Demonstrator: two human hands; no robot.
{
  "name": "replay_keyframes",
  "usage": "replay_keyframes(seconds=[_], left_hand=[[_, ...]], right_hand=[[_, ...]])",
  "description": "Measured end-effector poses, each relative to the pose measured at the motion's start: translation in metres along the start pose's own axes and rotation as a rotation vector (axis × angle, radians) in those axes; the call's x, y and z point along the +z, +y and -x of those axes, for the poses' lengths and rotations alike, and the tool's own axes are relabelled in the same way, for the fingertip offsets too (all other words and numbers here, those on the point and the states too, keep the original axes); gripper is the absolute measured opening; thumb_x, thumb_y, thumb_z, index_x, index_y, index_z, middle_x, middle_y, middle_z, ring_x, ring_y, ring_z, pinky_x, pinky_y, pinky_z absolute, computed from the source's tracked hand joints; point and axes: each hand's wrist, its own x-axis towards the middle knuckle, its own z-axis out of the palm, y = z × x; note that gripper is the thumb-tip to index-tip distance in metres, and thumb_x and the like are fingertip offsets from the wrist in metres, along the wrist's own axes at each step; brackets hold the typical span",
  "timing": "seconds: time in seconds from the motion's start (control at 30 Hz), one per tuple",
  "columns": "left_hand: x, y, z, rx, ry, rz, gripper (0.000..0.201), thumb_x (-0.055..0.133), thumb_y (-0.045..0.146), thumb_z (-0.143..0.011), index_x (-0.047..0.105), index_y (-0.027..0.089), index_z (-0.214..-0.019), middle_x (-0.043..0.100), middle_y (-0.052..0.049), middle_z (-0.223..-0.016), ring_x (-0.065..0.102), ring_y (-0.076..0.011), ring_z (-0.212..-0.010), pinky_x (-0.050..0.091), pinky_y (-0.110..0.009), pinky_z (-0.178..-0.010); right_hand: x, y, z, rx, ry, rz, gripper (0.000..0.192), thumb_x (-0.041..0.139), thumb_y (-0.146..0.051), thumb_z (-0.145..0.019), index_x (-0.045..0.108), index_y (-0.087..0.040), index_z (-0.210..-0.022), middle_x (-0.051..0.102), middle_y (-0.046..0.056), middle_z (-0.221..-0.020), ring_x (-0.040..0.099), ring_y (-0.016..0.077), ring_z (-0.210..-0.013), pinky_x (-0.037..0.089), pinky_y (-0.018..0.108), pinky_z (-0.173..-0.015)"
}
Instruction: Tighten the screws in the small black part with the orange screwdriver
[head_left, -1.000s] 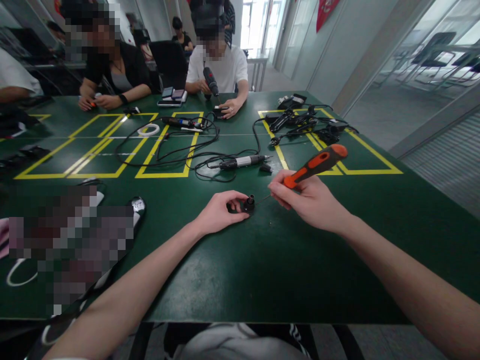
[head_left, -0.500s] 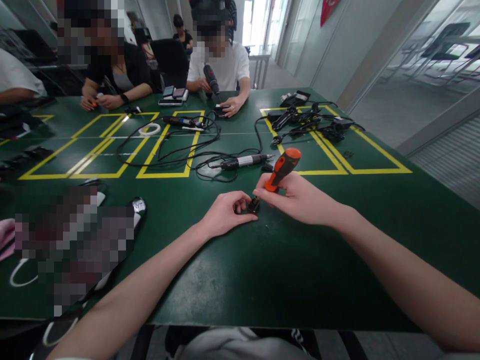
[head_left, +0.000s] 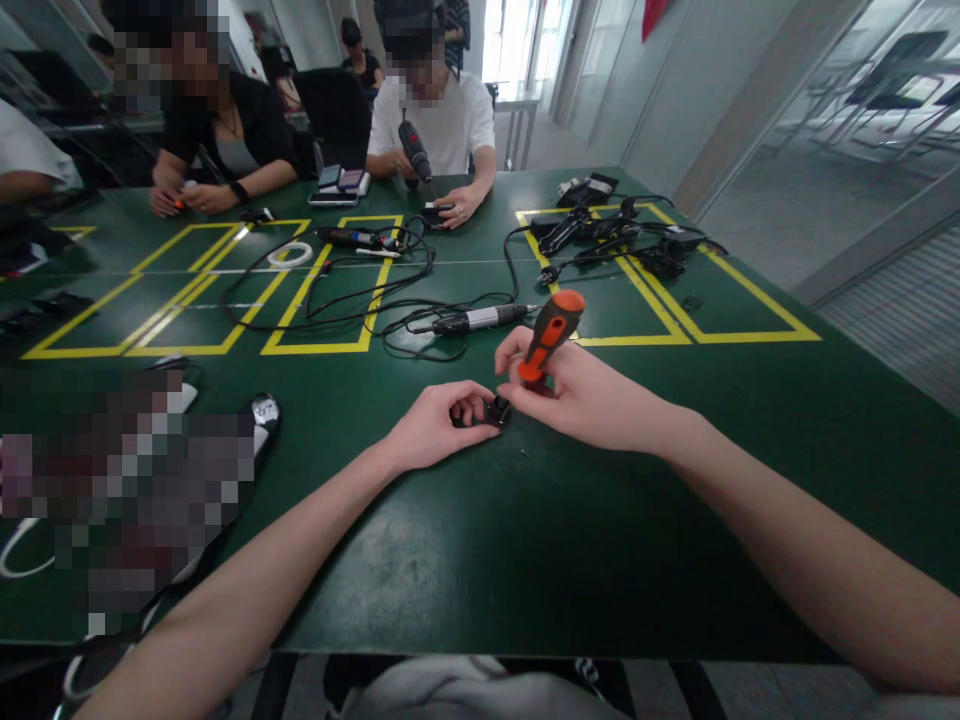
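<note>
My left hand (head_left: 439, 425) rests on the green table with thumb and fingers closed around a small black part (head_left: 496, 411). What kind of part it is, I cannot make out. In my right hand (head_left: 592, 395) is a screwdriver (head_left: 552, 335) with an orange and dark grey handle, tilted with its butt up and to the right. Its lower end points down at the black part; the tip is hidden by my fingers. A tiny screw-like piece (head_left: 524, 452) lies on the table just below my hands.
Ahead lies a silver and black electric screwdriver (head_left: 480, 320) with looping cables. Another corded driver (head_left: 352, 238), a white tape ring (head_left: 289, 255) and a heap of black cables (head_left: 615, 235) are farther off. Across the table a person in white holds a drill (head_left: 415, 150). Blurred flat items (head_left: 172, 490) lie left.
The whole view has shifted slightly, so things sit a little farther left. The screwdriver handle stands at a slightly different tilt, and my right index finger is more raised. Both hands keep their hold.
</note>
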Motion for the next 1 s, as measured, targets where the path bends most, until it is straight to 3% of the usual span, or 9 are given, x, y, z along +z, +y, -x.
replay_keyframes(seconds=[0.27,0.63,0.83,1.0], left_hand=[[0.0,0.001,0.0,-0.009,0.008,0.014,0.027,0.079,0.037,-0.08,0.066,0.017,-0.092,0.061,0.003,-0.076,0.05,-0.0105,-0.067,0.042,-0.024,-0.065],[-0.001,0.002,0.001,0.016,0.024,-0.034,0.029,0.079,0.037,-0.08,0.069,0.016,-0.098,0.065,-0.001,-0.085,0.056,-0.0132,-0.075,0.044,-0.026,-0.07],[-0.003,0.002,0.001,0.046,0.034,-0.018,0.038,0.078,0.03,-0.08,0.072,0.017,-0.115,0.073,-0.004,-0.1,0.062,-0.0148,-0.082,0.046,-0.027,-0.075],[-0.004,0.001,0.001,0.012,0.015,-0.004,0.036,0.077,0.032,-0.082,0.076,0.018,-0.115,0.075,-0.003,-0.097,0.063,-0.0154,-0.082,0.045,-0.027,-0.074]], right_hand=[[-0.006,-0.004,-0.002,0.255,-0.067,-0.293,0.03,0.081,-0.041,-0.076,0.062,-0.018,-0.071,0.063,-0.001,-0.063,0.057,0.0143,-0.056,0.044,0.028,-0.054],[-0.015,0.002,-0.002,0.17,-0.113,-0.28,0.016,0.082,-0.03,-0.074,0.074,-0.017,-0.07,0.074,0.004,-0.078,0.066,0.0183,-0.074,0.053,0.031,-0.069],[-0.017,0.0,-0.002,0.18,-0.126,-0.258,0.015,0.078,-0.03,-0.077,0.08,-0.017,-0.085,0.08,0.005,-0.087,0.071,0.0214,-0.081,0.058,0.035,-0.078],[-0.018,0.0,-0.001,0.182,-0.093,-0.213,0.013,0.076,-0.026,-0.077,0.081,-0.018,-0.086,0.08,0.005,-0.085,0.072,0.0212,-0.079,0.059,0.034,-0.076]])
